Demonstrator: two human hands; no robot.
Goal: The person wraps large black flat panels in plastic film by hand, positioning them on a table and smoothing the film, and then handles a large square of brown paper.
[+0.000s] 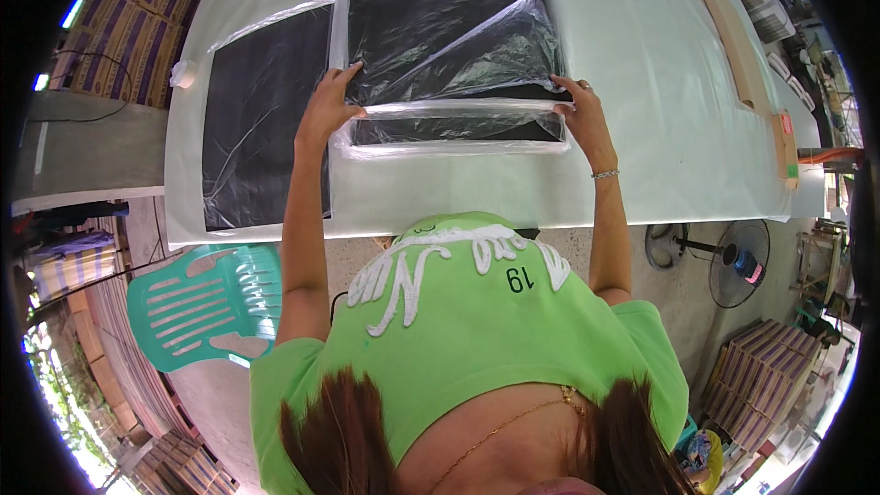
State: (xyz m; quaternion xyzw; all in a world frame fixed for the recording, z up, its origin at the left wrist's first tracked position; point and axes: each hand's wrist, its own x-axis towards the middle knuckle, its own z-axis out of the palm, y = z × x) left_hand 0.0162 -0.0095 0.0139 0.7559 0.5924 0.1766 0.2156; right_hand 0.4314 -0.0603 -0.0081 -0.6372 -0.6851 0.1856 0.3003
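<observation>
Left grip [330, 106]: wide, touched clear bag [458, 108]
Right grip [584, 112]: narrower, touched same bag
Bag: held black sheet [431, 0]

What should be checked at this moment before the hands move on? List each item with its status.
1. Left hand at the left side of the clear plastic film: ok.
2. Right hand at the film's right side: ok.
3. Film smooth over the central black sheet: not ok, creased diagonally.
4. Left black sheet free of the left forearm: not ok, the forearm passes over it.
5. Firmness of both grips: cannot tell.
</observation>
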